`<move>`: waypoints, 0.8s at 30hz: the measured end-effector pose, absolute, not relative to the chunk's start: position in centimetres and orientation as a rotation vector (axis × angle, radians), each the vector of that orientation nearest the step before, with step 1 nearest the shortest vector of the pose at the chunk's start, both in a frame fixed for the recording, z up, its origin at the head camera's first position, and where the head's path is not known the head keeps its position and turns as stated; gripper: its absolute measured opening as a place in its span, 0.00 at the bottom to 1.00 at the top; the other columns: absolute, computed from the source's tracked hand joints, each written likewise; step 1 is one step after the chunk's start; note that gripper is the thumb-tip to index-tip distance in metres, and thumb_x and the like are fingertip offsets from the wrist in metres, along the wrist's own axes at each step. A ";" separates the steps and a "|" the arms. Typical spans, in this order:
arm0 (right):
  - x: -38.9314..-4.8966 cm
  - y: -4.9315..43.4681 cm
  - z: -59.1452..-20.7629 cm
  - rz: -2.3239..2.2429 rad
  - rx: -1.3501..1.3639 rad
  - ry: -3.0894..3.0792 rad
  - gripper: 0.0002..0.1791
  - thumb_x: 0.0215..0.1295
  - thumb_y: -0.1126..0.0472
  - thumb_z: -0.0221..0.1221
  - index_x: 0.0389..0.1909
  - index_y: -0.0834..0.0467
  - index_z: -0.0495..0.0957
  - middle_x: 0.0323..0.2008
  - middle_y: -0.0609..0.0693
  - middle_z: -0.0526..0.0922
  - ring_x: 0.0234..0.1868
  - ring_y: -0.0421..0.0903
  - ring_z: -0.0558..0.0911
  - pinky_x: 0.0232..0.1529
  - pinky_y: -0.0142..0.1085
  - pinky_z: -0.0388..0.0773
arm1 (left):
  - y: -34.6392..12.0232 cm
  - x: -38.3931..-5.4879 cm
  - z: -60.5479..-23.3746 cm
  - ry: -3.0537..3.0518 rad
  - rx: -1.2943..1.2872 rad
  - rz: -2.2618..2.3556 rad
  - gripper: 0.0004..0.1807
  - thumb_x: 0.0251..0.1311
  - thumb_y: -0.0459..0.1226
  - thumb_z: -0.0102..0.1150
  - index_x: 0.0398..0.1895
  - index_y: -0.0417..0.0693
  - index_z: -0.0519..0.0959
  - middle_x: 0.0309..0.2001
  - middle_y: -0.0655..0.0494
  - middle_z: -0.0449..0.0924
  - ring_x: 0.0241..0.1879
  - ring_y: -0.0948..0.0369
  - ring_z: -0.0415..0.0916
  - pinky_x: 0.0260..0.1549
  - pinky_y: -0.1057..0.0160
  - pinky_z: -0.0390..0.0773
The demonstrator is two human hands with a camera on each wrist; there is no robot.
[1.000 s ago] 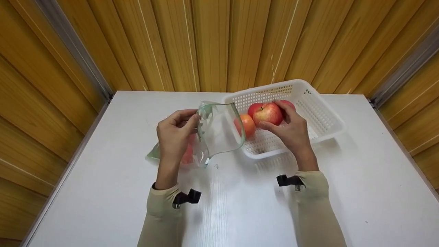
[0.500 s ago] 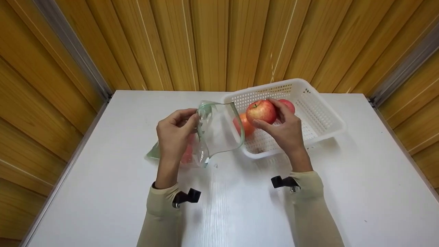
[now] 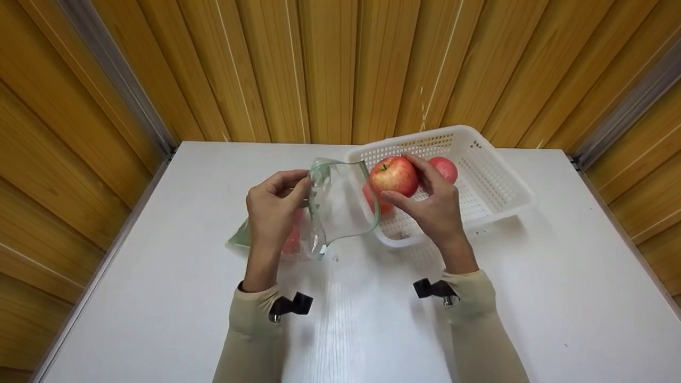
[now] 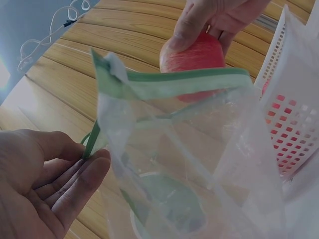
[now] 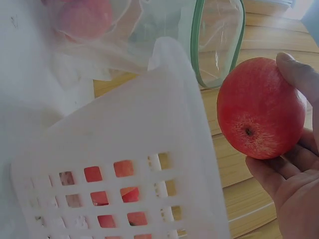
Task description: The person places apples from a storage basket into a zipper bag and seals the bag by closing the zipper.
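Biggest thing on my feed is the yellow wood-look wall (image 3: pixel 330 69), slatted, running across the back and round both sides. Below it there's the white bench (image 3: pixel 351 330), which takes up most of the lower half. Next size down, the white basket (image 3: pixel 495 165) sits toward the back right, perforated sides, set at a slant. The clear zip bag (image 3: pixel 315 234) with green edging lies left of it, mouth gaping toward the basket and overlapping its near left side in my head view. Left hand (image 3: pixel 274 205) has the bag's edge pinched between thumb and fingers. Right hand (image 3: pixel 433 205) is clamped on the apple (image 3: pixel 395 176), thumb on one side and fingers round the other, holding it above the left part of the basket, right by the bag's mouth. Can't tell if it's touching the green rim tbh. Down in the basket I've got a pinkish-red fruit (image 3: pixel 443 169) behind the right hand's fingers, plus an orange-red fruit (image 3: pixel 384 207) mostly hidden under the apple. Some red fruit (image 3: pixel 291 242) shows through the bag too. Smallest bit I can pick out is the zip slider (image 3: pixel 322 251) at the bag's near corner.
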State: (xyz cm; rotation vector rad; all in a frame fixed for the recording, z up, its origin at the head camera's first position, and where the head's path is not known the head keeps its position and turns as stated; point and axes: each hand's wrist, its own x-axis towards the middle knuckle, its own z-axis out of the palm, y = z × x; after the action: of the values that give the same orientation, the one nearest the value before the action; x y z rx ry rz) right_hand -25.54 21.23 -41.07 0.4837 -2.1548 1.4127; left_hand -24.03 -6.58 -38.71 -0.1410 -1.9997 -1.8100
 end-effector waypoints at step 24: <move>-25.0 18.8 -41.4 1.287 0.630 -2.150 0.43 0.52 0.56 0.84 0.69 0.61 0.78 0.64 0.52 0.83 0.63 0.48 0.83 0.63 0.43 0.81 | -6.1 -24.4 -38.6 -1.997 -0.135 -1.823 0.07 0.67 0.32 0.71 0.46 0.40 0.91 0.37 0.52 0.90 0.31 0.55 0.88 0.32 0.61 0.89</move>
State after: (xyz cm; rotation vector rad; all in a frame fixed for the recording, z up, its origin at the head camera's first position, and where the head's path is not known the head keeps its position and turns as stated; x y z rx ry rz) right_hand -24.98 18.82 -41.37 0.6297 -2.1503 1.2872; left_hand -24.35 -6.14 -38.63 -0.1349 -1.9973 -1.8226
